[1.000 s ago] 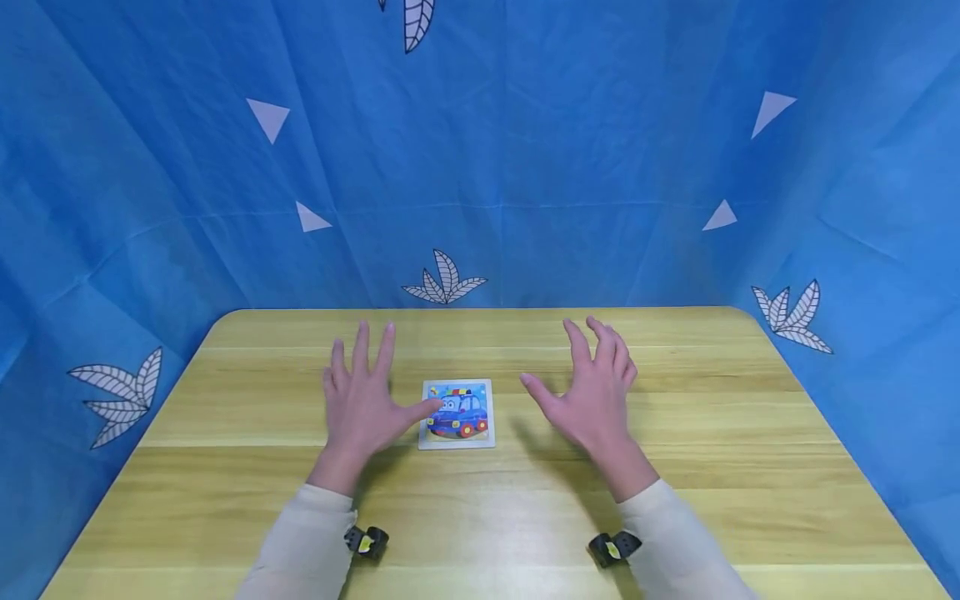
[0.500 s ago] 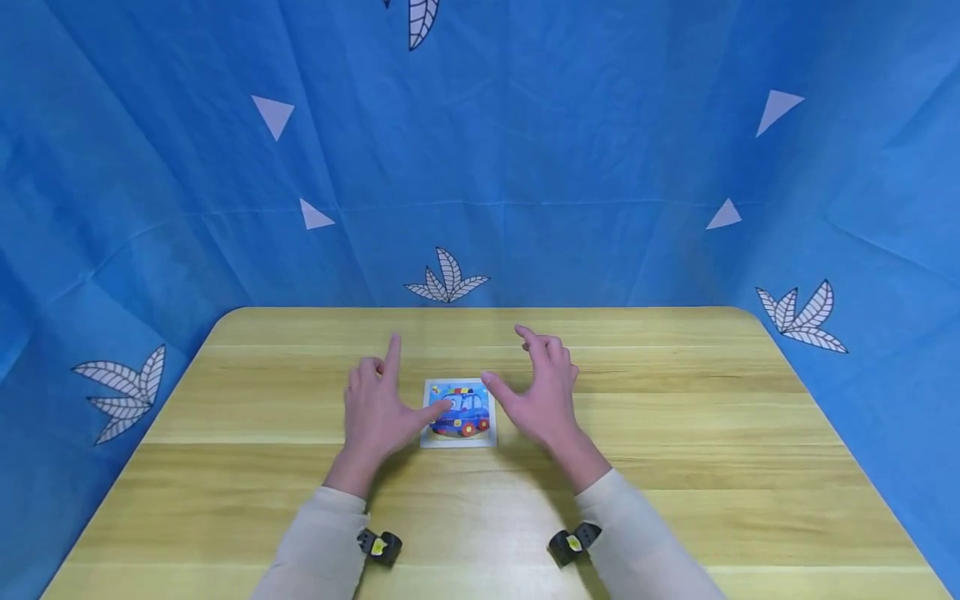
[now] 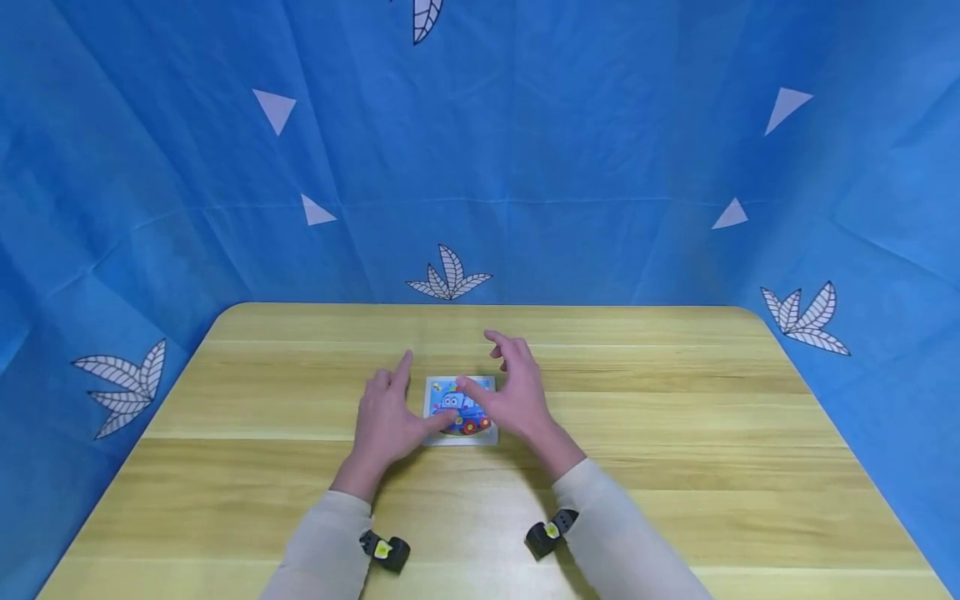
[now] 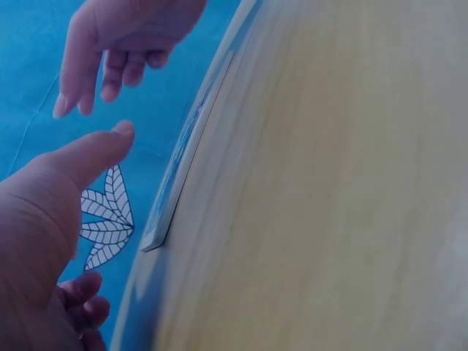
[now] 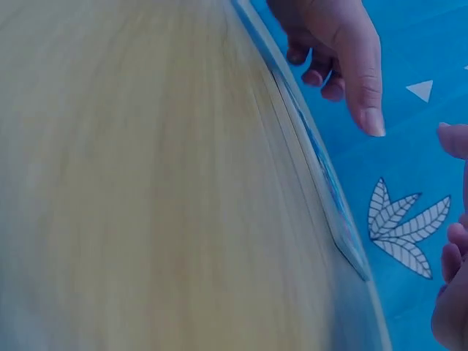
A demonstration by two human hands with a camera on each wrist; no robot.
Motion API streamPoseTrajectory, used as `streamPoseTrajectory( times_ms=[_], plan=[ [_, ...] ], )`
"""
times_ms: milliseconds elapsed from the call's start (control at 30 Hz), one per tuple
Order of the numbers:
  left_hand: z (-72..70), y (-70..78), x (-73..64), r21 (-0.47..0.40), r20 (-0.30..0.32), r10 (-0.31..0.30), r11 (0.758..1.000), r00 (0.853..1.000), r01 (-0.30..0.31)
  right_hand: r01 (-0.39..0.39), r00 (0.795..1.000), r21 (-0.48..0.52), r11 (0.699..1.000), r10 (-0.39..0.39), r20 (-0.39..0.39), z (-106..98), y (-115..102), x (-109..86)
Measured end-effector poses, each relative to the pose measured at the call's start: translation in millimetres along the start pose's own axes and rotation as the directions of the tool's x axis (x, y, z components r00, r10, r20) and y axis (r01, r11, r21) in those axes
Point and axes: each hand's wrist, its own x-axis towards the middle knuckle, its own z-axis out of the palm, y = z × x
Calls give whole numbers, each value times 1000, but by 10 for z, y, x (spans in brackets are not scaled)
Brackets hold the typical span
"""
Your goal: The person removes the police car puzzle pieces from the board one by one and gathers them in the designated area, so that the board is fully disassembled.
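A small square picture puzzle (image 3: 442, 385) with a blue cartoon car and a pale frame lies flat on the table. My left hand (image 3: 387, 425) hovers at its left side, thumb reaching over the picture. From the right my right hand (image 3: 516, 398) comes in above it, its thumb overlapping the top of the car in the head view. Both hands hold nothing, their fingers loosely bent. The left wrist view shows the thin puzzle edge (image 4: 183, 164) on the tabletop, with the left thumb (image 4: 95, 153) raised above it. In the right wrist view the puzzle (image 5: 322, 175) lies below both hands.
The wooden table (image 3: 675, 450) has rounded far corners. Behind and beside it hangs a blue cloth (image 3: 570, 150) printed with white leaves and triangles. A black band with a small device (image 3: 551, 533) sits on each sleeve.
Both hands have moved inward over the puzzle, the right one farther to the left. The left fingers have bent from a wide spread. The puzzle has stayed in place.
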Motion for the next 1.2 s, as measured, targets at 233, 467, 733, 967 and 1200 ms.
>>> streamPoseTrajectory(
  times_ms=[233,467,733,967,1200],
  plan=[
    [58,-4,-30,-57,42,37,998,998,-35,7,997,16,1000,-8,74,128,13,24],
    [92,-17,-31,-25,51,45,999,998,-44,-26,986,16,1000,23,166,246,23,56],
    [115,-35,-50,12,62,81,997,995,-82,-35,969,-17,999,38,244,344,48,93],
    [152,-45,-46,69,71,92,993,993,-97,-15,960,-54,998,30,279,365,77,104],
    [177,-64,-51,72,70,101,992,992,-106,24,952,-134,991,19,306,386,90,114]
  ],
)
